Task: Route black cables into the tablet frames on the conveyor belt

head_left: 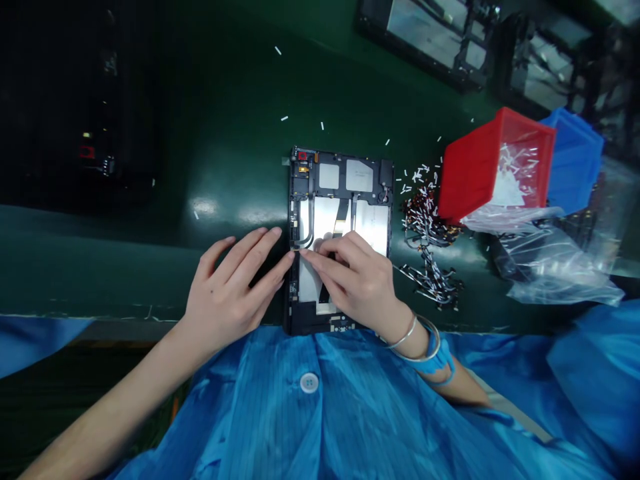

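Observation:
An opened tablet lies on the green bench in front of me, its inside showing silvery plates, dark ribbon cables and small boards. My left hand rests at its left edge, fingers stretched and apart, one fingertip touching the frame beside a thin dark cable. Over the tablet, my right hand is closed in a pinch, its fingertips meeting the same left edge by the cable's lower end. Whatever sits between those fingertips is too small to make out.
Right of the tablet lie a pile of small wired parts and a bundle of short cables. Beyond stand a red bin, a blue bin and clear plastic bags. More opened tablets lie at the back right. White slips are scattered about.

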The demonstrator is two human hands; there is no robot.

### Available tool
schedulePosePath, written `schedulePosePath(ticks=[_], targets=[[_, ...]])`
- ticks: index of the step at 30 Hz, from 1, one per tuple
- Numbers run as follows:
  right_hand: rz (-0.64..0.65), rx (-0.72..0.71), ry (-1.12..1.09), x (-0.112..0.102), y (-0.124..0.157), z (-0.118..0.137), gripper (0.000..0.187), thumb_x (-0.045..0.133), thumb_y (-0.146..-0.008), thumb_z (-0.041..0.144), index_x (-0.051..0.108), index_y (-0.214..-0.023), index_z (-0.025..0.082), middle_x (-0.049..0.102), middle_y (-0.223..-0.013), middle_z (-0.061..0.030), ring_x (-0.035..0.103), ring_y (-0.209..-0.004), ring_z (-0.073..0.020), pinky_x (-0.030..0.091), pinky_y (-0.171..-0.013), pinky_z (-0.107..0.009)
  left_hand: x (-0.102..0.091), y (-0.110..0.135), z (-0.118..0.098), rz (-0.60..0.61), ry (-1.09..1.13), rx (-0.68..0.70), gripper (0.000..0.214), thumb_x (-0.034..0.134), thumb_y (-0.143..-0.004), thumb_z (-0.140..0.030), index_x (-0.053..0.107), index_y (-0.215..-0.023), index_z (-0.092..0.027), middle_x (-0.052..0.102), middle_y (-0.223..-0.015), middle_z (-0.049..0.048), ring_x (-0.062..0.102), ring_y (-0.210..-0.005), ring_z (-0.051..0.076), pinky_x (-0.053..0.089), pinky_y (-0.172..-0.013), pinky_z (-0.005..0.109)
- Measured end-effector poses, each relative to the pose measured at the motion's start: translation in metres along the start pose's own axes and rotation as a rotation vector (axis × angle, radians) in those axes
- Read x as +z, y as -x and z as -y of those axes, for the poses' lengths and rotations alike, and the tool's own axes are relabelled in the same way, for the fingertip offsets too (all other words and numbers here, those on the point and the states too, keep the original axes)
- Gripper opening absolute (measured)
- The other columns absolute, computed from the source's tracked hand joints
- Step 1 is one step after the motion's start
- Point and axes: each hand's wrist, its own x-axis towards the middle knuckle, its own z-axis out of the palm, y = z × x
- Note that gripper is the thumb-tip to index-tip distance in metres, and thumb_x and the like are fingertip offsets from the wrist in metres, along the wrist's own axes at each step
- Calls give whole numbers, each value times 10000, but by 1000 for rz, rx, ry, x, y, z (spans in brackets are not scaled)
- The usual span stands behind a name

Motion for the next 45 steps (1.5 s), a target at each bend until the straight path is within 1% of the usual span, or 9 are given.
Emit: schedulePosePath(ticks=[8,12,20,23,28,31,35,39,45], targets=[[2,-26,10,-1,0,1,224,496,-914,105,685,-1027,144,649,-820,-61,507,-754,-156,472,-625,-277,0,0,2,27,108,-35,378,594,-833,-112,585,-1210,-124,587,-1297,200,581,-1169,325,427,-927,454],[-14,-39,52,-4,-7,0,164,516,-914,125,677,-943,138,656,-832,-60,522,-779,-155,461,-640,-274,-3,2,5,-72,320,-157,358,573,-830,-70,566,-1182,-135,607,-1253,188,598,-1130,291,466,-900,423],[133,-279,289,-10,-33,4,248,467,-879,49,617,-702,137,566,-647,-59,466,-710,-174,319,-512,-274,-10,-11,7,-133,488,-322,277,547,-859,-85,592,-1105,-203,648,-1188,89,619,-1060,230,477,-897,397],[87,-118,113,-10,-31,0,205,493,-878,103,622,-729,157,606,-684,-35,499,-696,-150,366,-555,-265,-10,-26,7,-120,528,-352,260,523,-889,-131,593,-1118,-232,639,-1207,62,599,-1098,224,461,-933,402],[-135,468,-400,-6,-24,-13,93,598,-790,135,616,-716,189,518,-594,59,436,-544,-80,370,-538,-224,3,-56,4,8,549,-399,184,572,-888,-265,645,-1056,-245,605,-1238,58,519,-1174,264,394,-966,455],[-149,552,-556,-2,-21,-18,73,613,-775,148,625,-710,179,483,-565,77,381,-498,-59,337,-502,-209,11,-70,1,44,560,-411,121,579,-884,-265,684,-938,-242,628,-1140,42,515,-1118,256,363,-954,456],[-205,494,-443,-3,-19,-19,68,642,-790,152,639,-729,183,506,-591,59,435,-546,-79,370,-537,-229,16,-79,-1,59,651,-455,102,595,-864,-220,670,-798,-207,635,-1034,30,526,-1025,228,365,-918,431],[-305,263,-137,-7,-20,-19,84,592,-874,195,660,-827,209,639,-735,-8,554,-703,-137,448,-646,-291,16,-81,0,53,718,-490,108,591,-862,-222,650,-773,-209,629,-1015,24,524,-999,213,371,-902,423],[-231,0,165,-10,-20,-22,162,520,-917,156,663,-872,217,663,-783,-35,545,-722,-166,444,-604,-318,17,-81,-1,40,728,-480,92,585,-851,-217,653,-789,-219,632,-1040,24,527,-1020,218,378,-911,436]])
